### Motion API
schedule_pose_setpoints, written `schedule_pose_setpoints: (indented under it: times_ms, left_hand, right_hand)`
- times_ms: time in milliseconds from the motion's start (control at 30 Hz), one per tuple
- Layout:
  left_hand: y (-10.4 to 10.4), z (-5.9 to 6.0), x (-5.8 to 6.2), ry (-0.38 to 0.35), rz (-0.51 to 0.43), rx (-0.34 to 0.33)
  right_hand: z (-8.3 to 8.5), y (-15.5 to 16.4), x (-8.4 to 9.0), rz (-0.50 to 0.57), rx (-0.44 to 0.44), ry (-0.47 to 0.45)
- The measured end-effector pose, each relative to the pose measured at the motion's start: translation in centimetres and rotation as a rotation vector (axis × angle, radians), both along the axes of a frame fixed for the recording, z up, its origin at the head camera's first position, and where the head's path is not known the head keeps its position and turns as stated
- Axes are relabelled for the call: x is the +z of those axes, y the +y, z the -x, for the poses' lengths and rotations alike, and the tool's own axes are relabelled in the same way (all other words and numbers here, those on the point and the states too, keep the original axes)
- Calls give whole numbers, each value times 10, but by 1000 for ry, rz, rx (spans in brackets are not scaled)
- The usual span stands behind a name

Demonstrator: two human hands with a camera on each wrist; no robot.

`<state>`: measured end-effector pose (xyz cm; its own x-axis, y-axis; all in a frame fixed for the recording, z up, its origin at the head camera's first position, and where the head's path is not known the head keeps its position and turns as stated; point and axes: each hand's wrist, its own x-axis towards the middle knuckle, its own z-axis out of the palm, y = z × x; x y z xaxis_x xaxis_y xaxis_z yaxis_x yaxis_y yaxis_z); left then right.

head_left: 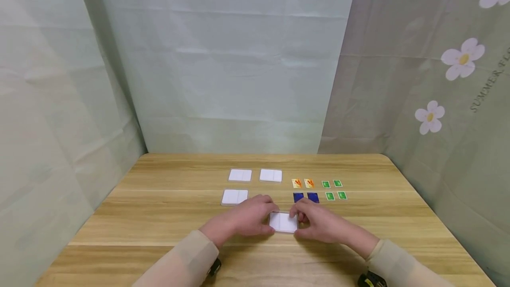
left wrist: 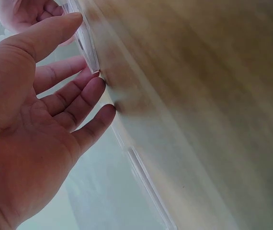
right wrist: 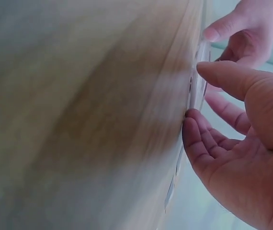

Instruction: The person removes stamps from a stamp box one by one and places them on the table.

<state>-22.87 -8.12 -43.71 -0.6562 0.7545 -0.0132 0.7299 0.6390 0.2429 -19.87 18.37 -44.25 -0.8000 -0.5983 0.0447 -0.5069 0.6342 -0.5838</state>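
A flat, clear-edged plastic case (head_left: 283,222) with a white face and a line down its middle lies on the wooden table close to me. My left hand (head_left: 255,216) holds its left end, thumb at the near corner and fingers at the far one. At the opposite end my right hand (head_left: 318,220) grips the case between thumb and index finger, its other fingers bent. From the left wrist view, the case (left wrist: 86,43) appears edge-on beside the thumb. The right wrist view also shows the case (right wrist: 199,91) edge-on, partly hidden by fingers.
Three similar white cases, including one left of centre (head_left: 234,196), lie beyond my left hand. Past my right hand are two orange-patterned squares (head_left: 296,183), two dark blue squares (head_left: 313,197) and several green squares (head_left: 330,196). Cloth hangings (head_left: 231,65) surround the table (head_left: 159,216).
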Motion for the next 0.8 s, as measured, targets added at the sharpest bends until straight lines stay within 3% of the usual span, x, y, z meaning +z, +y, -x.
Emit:
schedule_pose_setpoints:
  times_ms: [567, 800]
  left_hand:
    - [2, 1, 1, -36, -29, 12]
    - [-2, -8, 2, -9, -50, 25]
  right_hand:
    - [0, 0, 1, -13, -18, -11]
    - [-5, -1, 2, -73, -50, 42]
